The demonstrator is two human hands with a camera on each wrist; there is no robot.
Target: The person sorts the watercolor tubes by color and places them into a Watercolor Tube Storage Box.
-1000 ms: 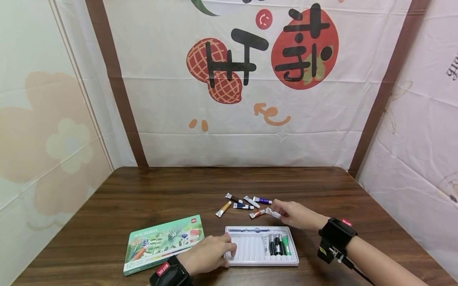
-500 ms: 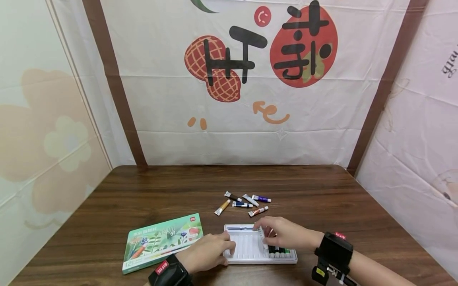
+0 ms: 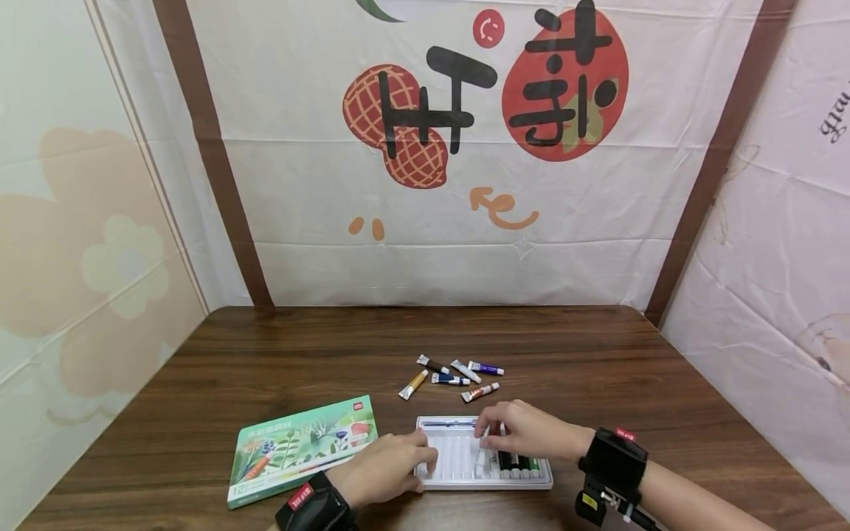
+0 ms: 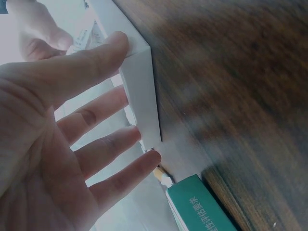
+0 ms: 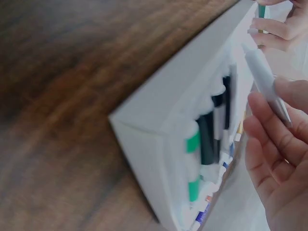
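My right hand (image 3: pixel 534 429) pinches a white paint tube (image 5: pixel 263 72) between thumb and fingers, tilted over the slots of a white plastic tray (image 3: pixel 446 455). To the right of it, several dark tubes (image 3: pixel 515 464) and a green tube (image 5: pixel 193 166) lie side by side in the tray. My left hand (image 3: pixel 390 464) touches the tray's left end. In the left wrist view its thumb (image 4: pixel 103 55) lies at the tray's corner, and the other fingers reach along the edge, fairly straight. A thin blue paintbrush (image 3: pixel 446 423) lies in the tray's far groove.
A green illustrated paint box (image 3: pixel 302 450) lies left of the tray, close to my left forearm. Beyond the tray, several loose tubes are scattered: yellow (image 3: pixel 413 385), brown (image 3: pixel 433 364), dark blue (image 3: pixel 450 380), silver (image 3: pixel 465 371), purple (image 3: pixel 486 368) and reddish (image 3: pixel 480 392).
My right hand has brought the white tube from the loose group to the tray, lowering it over the slots left of the dark tubes. My left hand stays at the tray's end.
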